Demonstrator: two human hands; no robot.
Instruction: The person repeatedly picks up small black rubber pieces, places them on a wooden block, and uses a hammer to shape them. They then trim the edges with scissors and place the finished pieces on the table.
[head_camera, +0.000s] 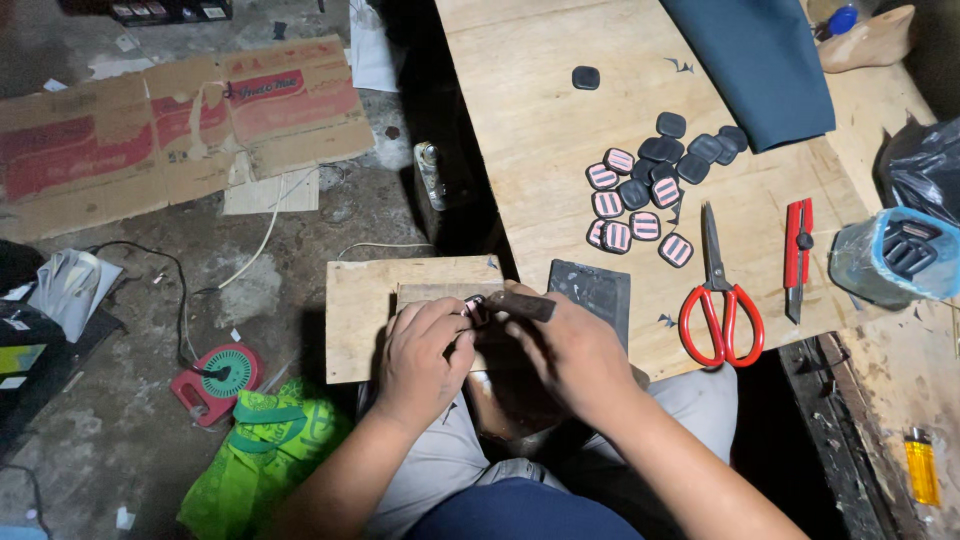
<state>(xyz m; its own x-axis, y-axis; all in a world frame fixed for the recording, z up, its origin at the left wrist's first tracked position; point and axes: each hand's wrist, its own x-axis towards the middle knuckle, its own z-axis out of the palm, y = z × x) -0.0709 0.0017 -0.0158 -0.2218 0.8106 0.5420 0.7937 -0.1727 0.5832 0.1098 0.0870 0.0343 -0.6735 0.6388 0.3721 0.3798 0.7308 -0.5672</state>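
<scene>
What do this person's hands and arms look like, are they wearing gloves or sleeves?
No gloves: the left hand and the right hand are both bare. The forearms are uncovered too, with no sleeve showing down to the bottom edge of the head view. I see no watch, ring or bracelet on either. Below the arms the person wears light grey trousers.

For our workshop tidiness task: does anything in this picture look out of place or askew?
One dark pad lies alone on the plywood table, apart from the pile of pads. Flattened cardboard sprawls torn on the floor. Scissors lie near the table edge.
</scene>
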